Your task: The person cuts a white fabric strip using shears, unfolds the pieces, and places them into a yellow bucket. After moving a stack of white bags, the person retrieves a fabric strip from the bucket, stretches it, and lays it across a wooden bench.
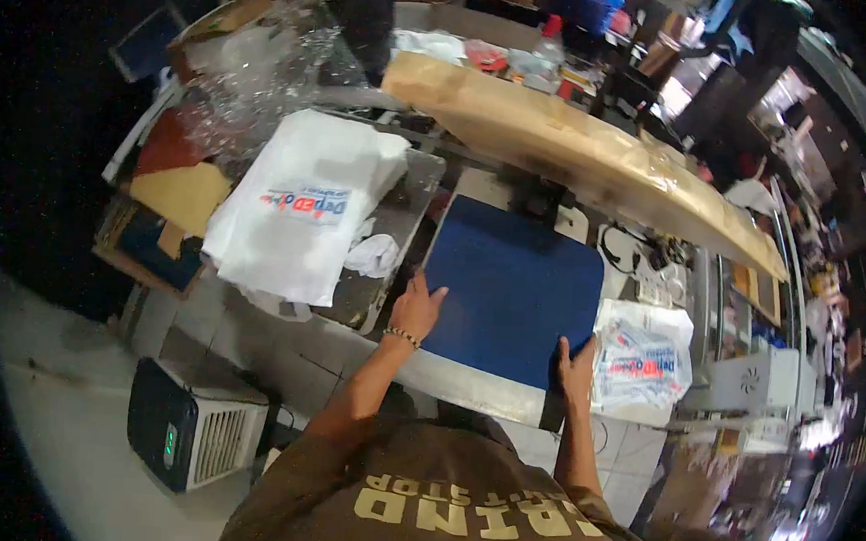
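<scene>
A dark blue flat panel with rounded corners point(510, 289) lies on a pale board in front of me. At its left edge is my left hand point(415, 309), thumb and fingers apart, a beaded bracelet on the wrist. My right hand point(577, 366) rests at the panel's lower right edge, thumb raised and apart from the fingers. Neither hand is closed round anything. White printed bags point(294, 204) are stacked to the left, beside a crumpled white cloth point(372, 256). Another printed bag point(641, 365) lies just right of my right hand.
A long panel wrapped in brown paper point(558, 130) stands tilted beyond the blue panel. Clear plastic wrap point(277, 76) is heaped at the back left. A black and white box-shaped appliance point(195, 425) stands on the floor at lower left. Cables lie at the right.
</scene>
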A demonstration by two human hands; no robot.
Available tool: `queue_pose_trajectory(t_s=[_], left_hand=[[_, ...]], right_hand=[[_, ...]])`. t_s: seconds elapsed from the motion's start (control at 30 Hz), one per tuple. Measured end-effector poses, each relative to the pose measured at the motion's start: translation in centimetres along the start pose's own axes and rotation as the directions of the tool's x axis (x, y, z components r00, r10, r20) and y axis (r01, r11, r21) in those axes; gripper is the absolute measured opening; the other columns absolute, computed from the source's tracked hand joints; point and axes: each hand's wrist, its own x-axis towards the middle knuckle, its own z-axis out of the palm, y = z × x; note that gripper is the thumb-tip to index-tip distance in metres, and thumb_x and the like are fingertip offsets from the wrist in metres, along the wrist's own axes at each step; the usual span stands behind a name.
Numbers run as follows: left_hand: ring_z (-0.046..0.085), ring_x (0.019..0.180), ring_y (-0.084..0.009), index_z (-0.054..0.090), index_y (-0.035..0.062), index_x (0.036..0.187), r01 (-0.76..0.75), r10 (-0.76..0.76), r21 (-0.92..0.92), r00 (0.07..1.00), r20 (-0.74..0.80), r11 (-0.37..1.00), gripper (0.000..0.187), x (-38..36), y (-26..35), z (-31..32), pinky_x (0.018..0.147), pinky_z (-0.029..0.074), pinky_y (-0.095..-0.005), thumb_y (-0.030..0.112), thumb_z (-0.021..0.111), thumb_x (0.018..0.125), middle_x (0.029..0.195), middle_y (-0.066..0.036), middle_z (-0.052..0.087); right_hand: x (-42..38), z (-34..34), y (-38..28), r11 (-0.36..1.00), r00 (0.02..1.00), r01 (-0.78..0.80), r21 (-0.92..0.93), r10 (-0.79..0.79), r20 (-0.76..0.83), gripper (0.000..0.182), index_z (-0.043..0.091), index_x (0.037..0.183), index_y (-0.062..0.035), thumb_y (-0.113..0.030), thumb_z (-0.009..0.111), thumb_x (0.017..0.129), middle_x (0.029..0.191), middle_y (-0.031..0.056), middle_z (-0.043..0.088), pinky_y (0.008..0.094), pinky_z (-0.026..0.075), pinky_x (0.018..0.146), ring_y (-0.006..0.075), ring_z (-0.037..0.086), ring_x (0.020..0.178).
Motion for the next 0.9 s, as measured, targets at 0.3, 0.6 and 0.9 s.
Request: queue_pose_trajectory(t_s=[0.3, 0.6, 0.9], left_hand=[[0.048, 0.119, -0.0476, 0.035, -0.0077, 0.137, -0.145, 0.156, 0.165, 0.986, -0.058, 0.976, 0.074, 1.4, -0.7, 1.0, 0.096, 0.043, -0.0526, 0.041, 0.061, 0.089, 0.132, -0.034, 0.045], [0.019, 0.142, -0.0442, 0.031, -0.0034, 0.145, -0.542, 0.550, 0.350, 0.831, 0.084, 0.765, 0.081, 4.4, 6.3, 2.0, 0.112, 0.015, -0.0615, 0.056, 0.046, 0.091, 0.153, -0.024, 0.024], [0.050, 0.114, -0.0346, 0.053, 0.0102, 0.125, 0.379, 0.338, -0.729, 0.917, 0.212, -0.570, 0.070, 9.4, 23.0, -12.8, 0.098, 0.039, -0.0553, 0.068, 0.043, 0.087, 0.122, -0.015, 0.056]], right_hand=[[0.1, 1.9, 1.9, 0.970, 0.992, -0.011, -0.244, -0.020, -0.123, 0.079, 0.026, 0.144, 0.0062, -0.042, 0.058, 0.091, 0.146, 0.0293, 0.033, 0.0463, 0.031, 0.108, 0.0446, 0.035, 0.133], [0.8, 3.0, -3.6, 0.866, 0.968, 0.228, -0.445, -0.251, 0.006, 0.072, 0.036, 0.146, -0.0073, -0.048, 0.057, 0.090, 0.153, 0.0241, 0.024, 0.0627, 0.020, 0.109, 0.0453, 0.020, 0.141], [9.4, -8.5, -25.1, -0.517, 0.929, -0.285, 0.807, -0.356, 0.101, 0.100, 0.010, 0.149, 0.0004, -0.075, 0.030, 0.087, 0.153, 0.0282, 0.010, 0.0655, 0.015, 0.112, 0.0460, 0.016, 0.141]])
